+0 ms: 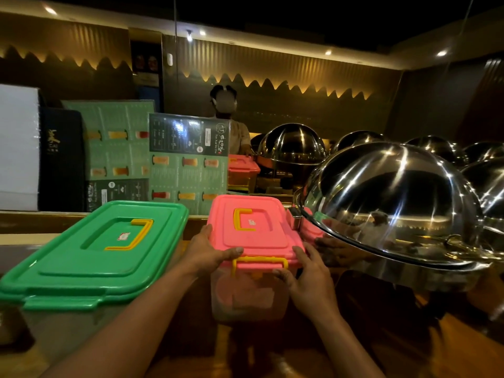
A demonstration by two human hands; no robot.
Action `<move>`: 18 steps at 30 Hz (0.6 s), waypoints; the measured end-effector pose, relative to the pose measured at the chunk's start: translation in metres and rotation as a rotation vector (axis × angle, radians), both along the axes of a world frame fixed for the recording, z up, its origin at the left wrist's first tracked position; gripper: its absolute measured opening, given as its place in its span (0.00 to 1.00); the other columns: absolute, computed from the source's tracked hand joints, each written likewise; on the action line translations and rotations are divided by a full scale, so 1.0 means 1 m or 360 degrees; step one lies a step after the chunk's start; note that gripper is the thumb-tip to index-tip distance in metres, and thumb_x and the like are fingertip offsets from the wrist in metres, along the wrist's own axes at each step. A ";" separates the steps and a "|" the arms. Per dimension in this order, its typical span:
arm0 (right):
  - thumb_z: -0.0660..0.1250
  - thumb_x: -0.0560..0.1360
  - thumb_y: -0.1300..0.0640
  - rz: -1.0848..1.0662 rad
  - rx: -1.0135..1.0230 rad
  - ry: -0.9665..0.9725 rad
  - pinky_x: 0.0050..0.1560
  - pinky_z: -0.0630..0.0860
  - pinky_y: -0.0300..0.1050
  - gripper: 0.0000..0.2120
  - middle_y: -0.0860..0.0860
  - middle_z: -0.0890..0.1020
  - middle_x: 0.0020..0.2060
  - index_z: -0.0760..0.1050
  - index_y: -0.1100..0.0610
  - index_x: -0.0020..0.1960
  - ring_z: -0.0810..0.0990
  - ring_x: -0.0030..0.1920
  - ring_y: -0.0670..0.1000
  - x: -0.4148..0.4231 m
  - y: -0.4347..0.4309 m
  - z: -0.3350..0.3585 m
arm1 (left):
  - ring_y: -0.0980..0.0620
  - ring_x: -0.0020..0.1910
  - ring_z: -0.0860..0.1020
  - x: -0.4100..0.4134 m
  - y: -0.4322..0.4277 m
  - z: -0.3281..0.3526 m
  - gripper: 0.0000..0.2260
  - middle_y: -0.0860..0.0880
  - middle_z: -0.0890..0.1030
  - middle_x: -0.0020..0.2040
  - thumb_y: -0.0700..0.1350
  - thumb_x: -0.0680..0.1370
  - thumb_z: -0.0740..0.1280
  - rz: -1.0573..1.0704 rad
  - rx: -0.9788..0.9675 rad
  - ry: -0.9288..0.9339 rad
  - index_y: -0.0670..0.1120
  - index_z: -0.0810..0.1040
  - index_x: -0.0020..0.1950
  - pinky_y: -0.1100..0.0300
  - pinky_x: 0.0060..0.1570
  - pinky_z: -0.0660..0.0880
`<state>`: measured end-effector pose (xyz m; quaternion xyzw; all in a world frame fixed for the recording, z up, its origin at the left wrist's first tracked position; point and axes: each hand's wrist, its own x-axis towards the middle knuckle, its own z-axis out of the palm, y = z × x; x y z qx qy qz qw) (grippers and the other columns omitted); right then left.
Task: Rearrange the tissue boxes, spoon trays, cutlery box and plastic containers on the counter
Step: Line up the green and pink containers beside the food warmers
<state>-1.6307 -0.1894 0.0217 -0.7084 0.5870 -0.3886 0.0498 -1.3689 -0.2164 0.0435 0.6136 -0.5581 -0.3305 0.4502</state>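
Observation:
A clear plastic container with a pink lid point(256, 227) and yellow handle and latch stands in the middle of the wooden counter point(450, 345). My left hand point(208, 251) grips its near left corner, thumb on the lid. My right hand point(305, 279) holds its near right corner by the yellow latch. A larger container with a green lid point(95, 255) sits just to the left, close to the pink one. A second pink-lidded container point(242, 170) stands farther back.
A big steel dome cover point(395, 203) crowds the pink container's right side, with more domes point(291, 143) behind. Green menu boards point(188, 159) lean upright at the back. A person point(231, 126) stands behind the counter.

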 end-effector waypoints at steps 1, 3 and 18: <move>0.73 0.70 0.39 -0.0001 0.0005 0.0018 0.64 0.72 0.54 0.36 0.54 0.66 0.74 0.71 0.56 0.71 0.68 0.71 0.58 0.001 -0.001 0.000 | 0.48 0.61 0.78 -0.002 0.004 0.005 0.60 0.49 0.78 0.63 0.66 0.48 0.83 -0.0003 0.0014 -0.0013 0.48 0.65 0.75 0.47 0.60 0.77; 0.73 0.70 0.40 0.0001 0.0031 0.0055 0.63 0.73 0.55 0.36 0.56 0.66 0.74 0.70 0.58 0.71 0.69 0.69 0.60 0.003 -0.001 0.001 | 0.51 0.56 0.79 -0.007 0.016 0.018 0.43 0.52 0.80 0.58 0.61 0.54 0.84 -0.0009 0.0046 -0.0109 0.50 0.73 0.64 0.52 0.57 0.78; 0.70 0.71 0.40 0.0624 -0.0177 -0.0189 0.61 0.70 0.36 0.25 0.49 0.78 0.59 0.77 0.53 0.63 0.74 0.59 0.43 0.222 0.092 0.022 | 0.48 0.74 0.64 0.201 0.148 0.050 0.48 0.48 0.65 0.77 0.79 0.60 0.65 0.0029 -0.0161 -0.1122 0.54 0.68 0.74 0.49 0.72 0.64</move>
